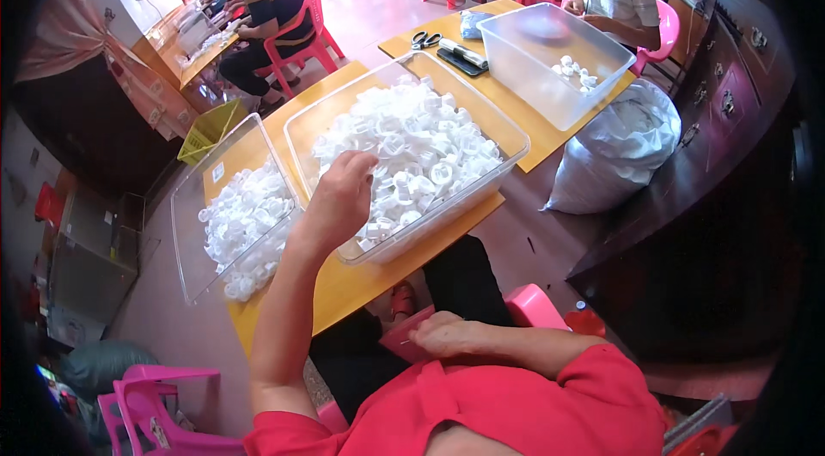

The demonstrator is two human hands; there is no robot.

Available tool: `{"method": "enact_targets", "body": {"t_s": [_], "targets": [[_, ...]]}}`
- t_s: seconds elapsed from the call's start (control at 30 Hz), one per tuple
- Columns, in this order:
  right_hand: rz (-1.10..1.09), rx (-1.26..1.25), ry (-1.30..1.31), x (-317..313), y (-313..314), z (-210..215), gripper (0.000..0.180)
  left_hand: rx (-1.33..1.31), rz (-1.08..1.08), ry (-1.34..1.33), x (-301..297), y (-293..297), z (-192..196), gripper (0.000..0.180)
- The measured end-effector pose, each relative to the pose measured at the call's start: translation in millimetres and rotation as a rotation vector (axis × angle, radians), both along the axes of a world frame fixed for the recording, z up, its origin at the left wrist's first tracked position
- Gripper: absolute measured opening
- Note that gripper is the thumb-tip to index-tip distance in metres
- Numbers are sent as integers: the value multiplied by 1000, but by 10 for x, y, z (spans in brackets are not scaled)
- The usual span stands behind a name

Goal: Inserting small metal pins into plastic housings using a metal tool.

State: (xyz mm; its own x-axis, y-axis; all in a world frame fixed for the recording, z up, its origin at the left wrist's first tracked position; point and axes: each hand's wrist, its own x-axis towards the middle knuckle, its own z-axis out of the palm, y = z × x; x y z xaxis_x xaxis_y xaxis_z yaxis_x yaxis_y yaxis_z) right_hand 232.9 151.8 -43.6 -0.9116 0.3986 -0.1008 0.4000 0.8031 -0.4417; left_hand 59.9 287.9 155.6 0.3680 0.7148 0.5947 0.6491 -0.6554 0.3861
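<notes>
Yellow table (344,284) holds our clear bin (507,151) near its front edge. Our left hand (339,198) pinches white caps (421,146); our right hand (447,336) rests loosely closed. Leaning could tip it off.

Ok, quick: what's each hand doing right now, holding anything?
Left hand: fingers curled down into the small white plastic caps in the clear plastic bin; grasp cannot be told.
Right hand: loosely closed at the lap; contents cannot be told.

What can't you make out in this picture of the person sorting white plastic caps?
- Left hand, head view: fingertips curl into the white caps, so any grip is hidden.
- Right hand: fingers fold inward in the lap; what they hold is too small to tell.
- Scissors: small and blurred.
- Bin bottom: buried under caps.
</notes>
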Motion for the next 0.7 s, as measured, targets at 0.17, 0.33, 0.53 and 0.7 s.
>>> {"method": "enact_targets", "body": {"t_s": [0.17, 0.33, 0.53, 0.7], "targets": [[24, -101, -123, 5, 74, 286, 20, 1, 7, -143, -172, -298, 28, 23], [11, -162, -162, -14, 145, 366, 24, -35, 221, -552, -385, -972, -227, 20], [-51, -267, -14, -54, 113, 395, 13, -396, 193, -1244, -499, -1739, -787, 16], [-334, -554, 436, -124, -32, 41, 21, -862, 227, -1717, -520, -2110, -1239, 19]]}}
